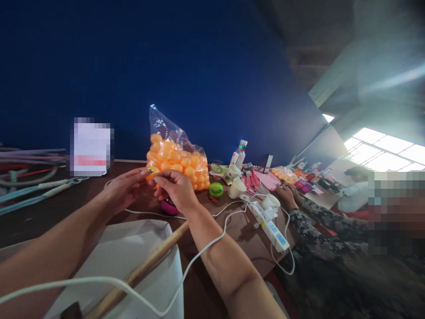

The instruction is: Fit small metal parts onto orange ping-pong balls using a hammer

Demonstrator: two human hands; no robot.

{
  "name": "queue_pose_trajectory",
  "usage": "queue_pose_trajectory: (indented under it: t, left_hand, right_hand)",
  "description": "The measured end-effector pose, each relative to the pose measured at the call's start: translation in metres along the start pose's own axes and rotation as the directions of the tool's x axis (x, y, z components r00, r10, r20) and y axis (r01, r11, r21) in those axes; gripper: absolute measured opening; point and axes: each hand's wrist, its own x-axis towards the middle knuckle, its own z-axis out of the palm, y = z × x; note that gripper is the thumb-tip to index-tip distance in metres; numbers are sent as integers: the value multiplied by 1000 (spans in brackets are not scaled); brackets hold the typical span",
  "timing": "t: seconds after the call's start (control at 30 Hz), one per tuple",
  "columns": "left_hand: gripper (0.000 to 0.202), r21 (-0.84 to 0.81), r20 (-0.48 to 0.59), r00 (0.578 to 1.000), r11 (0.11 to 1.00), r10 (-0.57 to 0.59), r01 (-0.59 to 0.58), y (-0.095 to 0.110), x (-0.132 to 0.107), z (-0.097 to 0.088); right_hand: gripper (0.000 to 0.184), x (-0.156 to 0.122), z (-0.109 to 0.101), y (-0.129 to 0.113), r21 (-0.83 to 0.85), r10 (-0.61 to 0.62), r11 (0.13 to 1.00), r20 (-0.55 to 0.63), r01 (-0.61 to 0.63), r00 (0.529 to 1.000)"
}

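My left hand (pixel 128 186) and my right hand (pixel 175 188) meet in front of a clear plastic bag (pixel 177 157) full of orange balls. Together they pinch a single orange ball (pixel 153 173) between their fingertips. The bag stands upright on the dark table (pixel 43 212), just behind the hands. A pink round object (pixel 169 207) lies under my right hand. A white cable (pixel 199 252) drapes over my right forearm.
A wooden stick (pixel 146 263) lies across a white sheet (pixel 122 252) near me. A power strip (pixel 270 223), paper cups (pixel 237 187), a green round toy (pixel 216 189) and a water bottle (pixel 239 153) lie to the right. Another person's hands (pixel 285 195) work further right. Poles (pixel 29 190) lie at left.
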Motion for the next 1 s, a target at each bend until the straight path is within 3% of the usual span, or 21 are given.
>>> queue_pose_trajectory:
  t: [0.33,0.53,0.83,1.0]
  left_hand:
    - [36,42,-53,998,999,-19,21,1,-3,7]
    - [36,73,-41,999,997,-12,15,-2,-1,7]
    - [32,98,51,998,995,-22,17,-2,-3,9]
    - [32,92,44,999,996,-24,20,-2,-3,8]
  right_hand:
    - [23,2,-3,1,72,38,997,-9,-37,999]
    - [24,3,-7,2,84,128,989,-33,-125,991]
    - [22,3,-6,0,85,165,984,-75,-158,984]
    - [23,4,-5,-2,103,174,981,-72,-166,982]
